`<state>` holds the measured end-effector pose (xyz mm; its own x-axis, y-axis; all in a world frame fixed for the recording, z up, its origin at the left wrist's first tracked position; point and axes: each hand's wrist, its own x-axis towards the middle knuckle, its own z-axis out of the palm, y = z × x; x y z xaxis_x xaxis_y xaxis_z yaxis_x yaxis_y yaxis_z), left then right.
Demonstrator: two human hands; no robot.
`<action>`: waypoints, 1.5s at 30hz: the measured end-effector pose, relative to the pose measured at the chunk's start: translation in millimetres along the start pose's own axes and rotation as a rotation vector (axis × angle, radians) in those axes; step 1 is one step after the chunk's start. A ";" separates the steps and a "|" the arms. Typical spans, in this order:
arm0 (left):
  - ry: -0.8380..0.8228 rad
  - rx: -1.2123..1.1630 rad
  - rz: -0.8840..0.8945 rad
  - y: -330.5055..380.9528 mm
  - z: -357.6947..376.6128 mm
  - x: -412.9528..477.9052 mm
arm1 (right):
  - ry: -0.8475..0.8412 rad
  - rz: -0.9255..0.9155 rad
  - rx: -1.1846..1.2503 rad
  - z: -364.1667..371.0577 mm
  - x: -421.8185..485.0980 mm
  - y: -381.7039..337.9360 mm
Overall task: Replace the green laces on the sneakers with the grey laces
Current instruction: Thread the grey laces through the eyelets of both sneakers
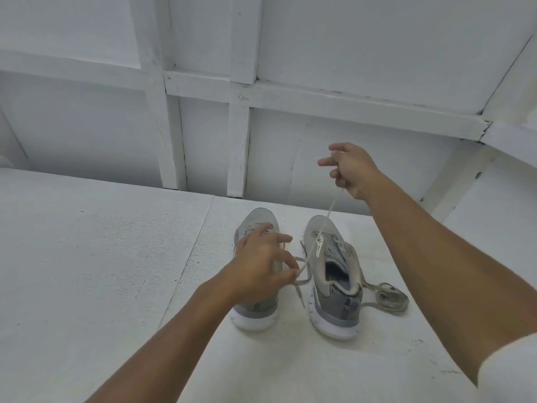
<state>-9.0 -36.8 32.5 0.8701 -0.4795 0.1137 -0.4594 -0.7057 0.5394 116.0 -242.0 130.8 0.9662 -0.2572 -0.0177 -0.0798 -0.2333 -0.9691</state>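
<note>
Found left sneaker [257,221] and right sneaker [338,311] side by side on white table [87,257], toes pointing away. Noted right hand [353,171] raised above right sneaker, pinching pale lace [331,210] drawn taut from its front eyelets. Noted left hand [261,263] over left sneaker, pinching same lace between shoes. Recorded bundled lace [390,296] just beside right sneaker's heel.

Support: white, rough-painted flat tabletop [101,257], with one seam line [190,257] running away from me, left of the shoes. On it stand two grey knit sneakers with white soles, upright, side by side, toes away: left sneaker [257,315], right sneaker [334,301], a narrow gap between. Just right of the right heel I see a coiled bundle of grey-green laces [390,296], lying flat. The end of a pale grey flat lace [299,295] hangs into the gap; contact with the tabletop unclear.
</note>
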 end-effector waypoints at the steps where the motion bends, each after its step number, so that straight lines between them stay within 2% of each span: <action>1: 0.042 -0.010 -0.027 -3.8 -0.6 1.9 | -0.019 -0.023 -0.032 3.6 -1.7 0.6; 5: 0.405 -0.160 -0.283 -31.6 -7.9 15.0 | -0.131 -0.106 -0.147 28.6 -18.0 7.4; 7: 0.410 -0.195 -0.433 -42.0 -8.6 20.4 | -0.176 -0.157 -0.146 43.4 -28.8 14.1; 9: 0.346 -0.206 -0.483 -48.7 -4.2 22.9 | -0.179 -0.199 -0.193 59.0 -38.4 23.6; 16: 0.421 -0.277 -0.471 -56.3 7.9 21.5 | -0.319 -0.188 -0.471 101.3 -54.6 64.5; 21: 0.466 -0.387 -0.531 -62.0 16.1 21.8 | -0.315 -0.232 -0.572 112.3 -62.5 76.6; 31: 0.466 -0.516 -0.574 -69.8 25.6 26.8 | -0.330 -0.330 -0.668 112.8 -64.4 82.0; 45: 0.473 -0.507 -0.553 -76.9 30.7 27.9 | -0.327 -0.361 -0.738 117.6 -65.2 84.9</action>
<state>45.1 -11.9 -31.4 0.9785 0.2063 -0.0002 0.0851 -0.4028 0.9113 75.0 -134.8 20.7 0.9758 0.2038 0.0797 0.2149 -0.8234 -0.5252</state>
